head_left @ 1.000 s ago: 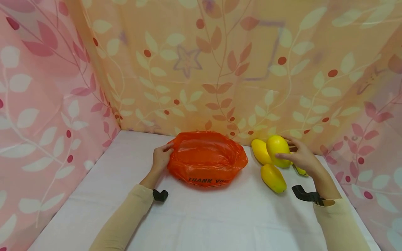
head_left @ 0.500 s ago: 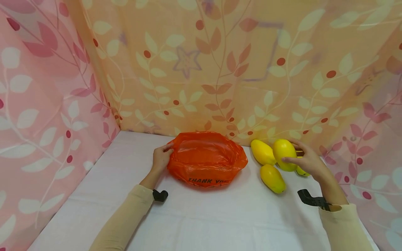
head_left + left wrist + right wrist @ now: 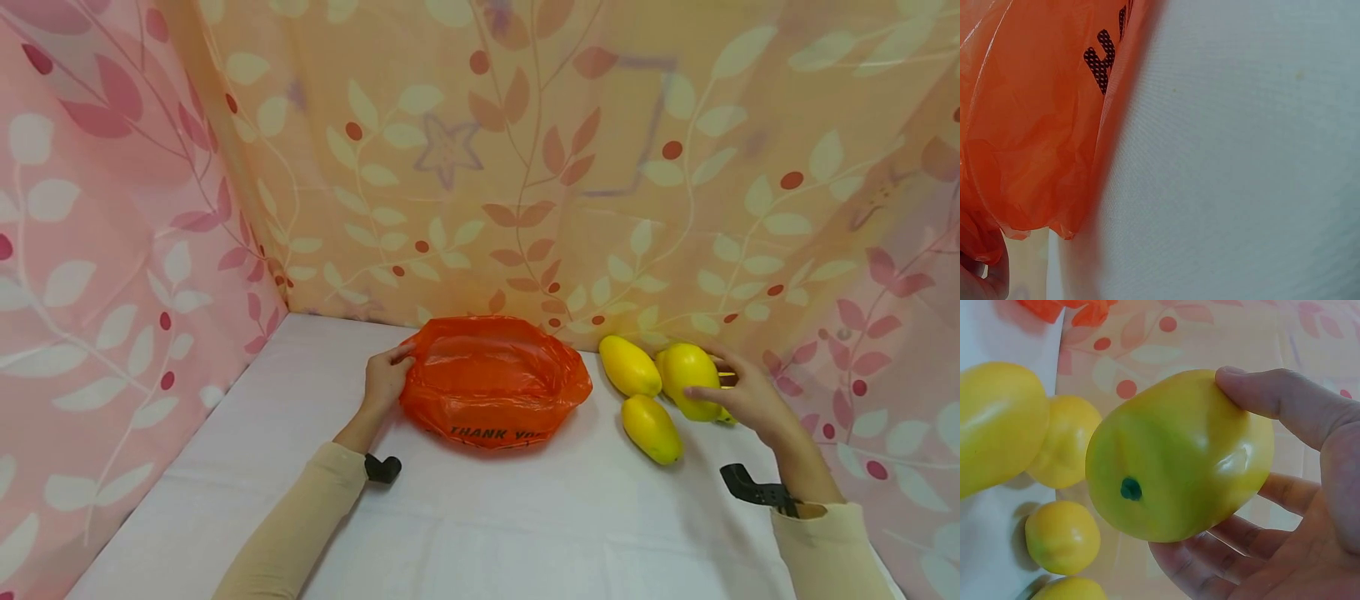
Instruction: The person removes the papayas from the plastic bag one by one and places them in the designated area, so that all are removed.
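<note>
My left hand [image 3: 384, 383] pinches the left edge of an orange plastic bag [image 3: 487, 367] with "THANK YOU" lettering along its front. In the left wrist view the bag [image 3: 1029, 125] hangs in wrinkled folds, and only a bit of the hand shows at the lower left corner. With thumb on one side and fingers beneath, my right hand [image 3: 742, 396] grips a yellow mango [image 3: 692, 383] at the right. The right wrist view shows the held mango [image 3: 1172, 456] with a dark green stem end.
Two more mangoes, a back one [image 3: 628, 367] and a front one [image 3: 652, 429], lie left of the right hand. Further yellow fruits, among them a small round one [image 3: 1063, 537], are partly hidden behind the held mango. A floral curtain [image 3: 450, 208] borders the white table [image 3: 480, 517].
My right hand has moved right and a little nearer with the mango, uncovering more of the back mango and part of another behind it. The left hand and the bag stay put.
</note>
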`<state>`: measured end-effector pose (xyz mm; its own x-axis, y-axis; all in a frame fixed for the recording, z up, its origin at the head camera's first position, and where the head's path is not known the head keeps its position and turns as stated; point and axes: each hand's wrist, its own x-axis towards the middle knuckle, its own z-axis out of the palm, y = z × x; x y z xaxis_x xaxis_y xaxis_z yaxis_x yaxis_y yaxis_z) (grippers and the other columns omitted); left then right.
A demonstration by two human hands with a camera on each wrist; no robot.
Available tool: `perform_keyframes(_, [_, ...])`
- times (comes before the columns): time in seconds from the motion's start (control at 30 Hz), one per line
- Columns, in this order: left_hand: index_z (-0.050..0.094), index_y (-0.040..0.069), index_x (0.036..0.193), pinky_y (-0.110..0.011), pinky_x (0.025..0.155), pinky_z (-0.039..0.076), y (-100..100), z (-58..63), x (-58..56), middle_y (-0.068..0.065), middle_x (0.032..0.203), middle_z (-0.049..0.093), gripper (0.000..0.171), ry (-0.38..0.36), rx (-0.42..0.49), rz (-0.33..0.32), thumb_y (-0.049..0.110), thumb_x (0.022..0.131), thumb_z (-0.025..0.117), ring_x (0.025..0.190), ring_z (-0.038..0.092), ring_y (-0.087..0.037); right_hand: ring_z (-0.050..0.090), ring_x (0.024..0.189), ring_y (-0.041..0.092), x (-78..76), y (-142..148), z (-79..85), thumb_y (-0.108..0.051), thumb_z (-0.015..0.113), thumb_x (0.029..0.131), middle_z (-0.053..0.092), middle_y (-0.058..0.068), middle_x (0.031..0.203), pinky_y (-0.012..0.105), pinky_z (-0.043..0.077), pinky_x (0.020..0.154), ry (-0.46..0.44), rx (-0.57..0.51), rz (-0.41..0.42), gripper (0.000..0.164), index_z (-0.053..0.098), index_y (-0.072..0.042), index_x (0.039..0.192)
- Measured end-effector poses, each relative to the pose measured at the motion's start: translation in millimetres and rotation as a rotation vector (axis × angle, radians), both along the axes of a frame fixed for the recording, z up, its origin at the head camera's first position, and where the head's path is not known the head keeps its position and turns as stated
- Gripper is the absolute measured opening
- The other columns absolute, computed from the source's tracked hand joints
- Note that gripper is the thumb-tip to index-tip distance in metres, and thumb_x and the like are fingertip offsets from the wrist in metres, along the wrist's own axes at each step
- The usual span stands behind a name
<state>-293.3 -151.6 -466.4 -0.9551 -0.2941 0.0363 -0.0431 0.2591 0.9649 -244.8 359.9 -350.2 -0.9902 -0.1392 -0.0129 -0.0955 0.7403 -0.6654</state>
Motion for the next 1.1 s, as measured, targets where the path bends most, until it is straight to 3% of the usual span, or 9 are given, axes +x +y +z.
perform_keyframes(0.17, [0.066,0.002,0.124,-0.044,0.112,0.039,-0.9,-1.2,-0.9,-0.019,0.13,0.062,0.033,0.002,-0.009,0.0,0.008,0.092,0.061,0.134,0.049,-0.03,0.049,0.114,0.049,2.0,3.5,-2.2,-0.034,0.068,0.09,0.041,0.035,0.137,0.028,0.055,0.075,0.001,0.004,-0.002,0.079,0.028,-0.006,0.151])
perform_keyframes(0.57, [0.066,0.003,0.124,-0.043,0.112,0.04,-0.8,-2.4,-1.2,-0.018,0.131,0.062,0.033,-0.005,-0.005,0.001,0.008,0.092,0.061,0.133,0.049,-0.03,0.048,0.114,0.051,5.6,13.4,-13.6,-0.037,0.069,0.089,0.04,0.035,0.134,0.051,0.057,0.084,-0.026,0.046,-0.028,0.082,0.028,-0.002,0.151])
perform_keyframes(0.87, [0.066,0.002,0.125,-0.043,0.112,0.039,-0.6,-1.5,-1.4,-0.018,0.131,0.062,0.033,-0.01,0.001,0.007,0.009,0.093,0.06,0.134,0.048,-0.029,0.049,0.113,0.051,8.9,19.8,-21.9,-0.036,0.069,0.089,0.041,0.036,0.134,0.054,0.056,0.085,-0.017,0.058,-0.039,0.081,0.03,0.001,0.15])
perform_keyframes(1.1, [0.066,0.003,0.125,-0.044,0.113,0.038,-1.2,-0.4,-1.1,-0.017,0.132,0.062,0.033,-0.016,-0.01,0.008,0.009,0.093,0.06,0.135,0.047,-0.029,0.046,0.114,0.052,12.4,26.3,-28.0,-0.038,0.069,0.089,0.038,0.037,0.139,0.057,0.054,0.088,-0.063,0.077,-0.061,0.086,0.025,0.004,0.15])
